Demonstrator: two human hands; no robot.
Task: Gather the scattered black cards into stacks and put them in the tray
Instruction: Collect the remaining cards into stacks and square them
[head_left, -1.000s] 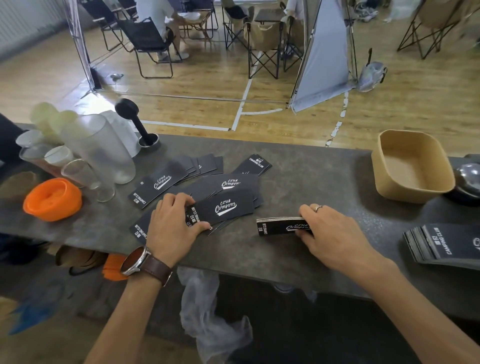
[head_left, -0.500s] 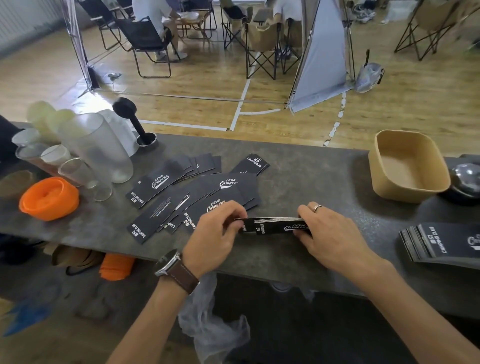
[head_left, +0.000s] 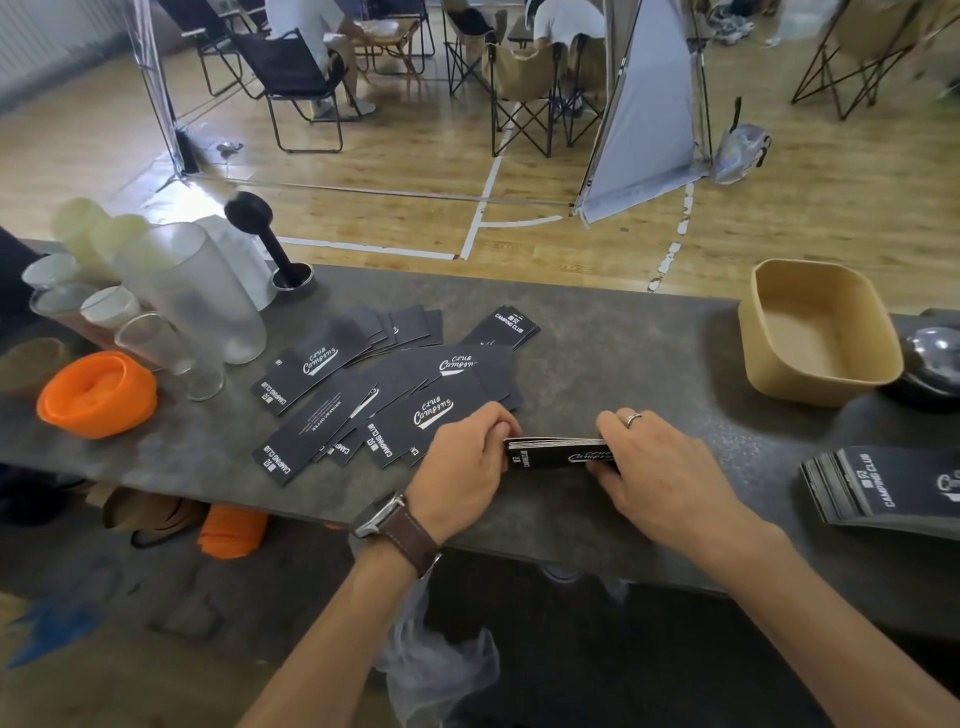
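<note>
Fingers (head_left: 498, 431) gripping one stack (head_left: 556, 453), one tray (head_left: 769, 364)

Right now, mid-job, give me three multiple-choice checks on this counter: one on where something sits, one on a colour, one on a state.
1. Where is the tan tray?
A. far right of the counter
B. among the cups
C. on the floor

2. What colour is the lid beside the cups?
A. blue
B. orange
C. white

3. How is the small card stack held?
A. lying untouched
B. right hand only
C. between both hands

Answers: 1 A, it sits at the counter's right end. 2 B, it is plainly orange. 3 C, the left hand and right hand grip its two ends.
</note>
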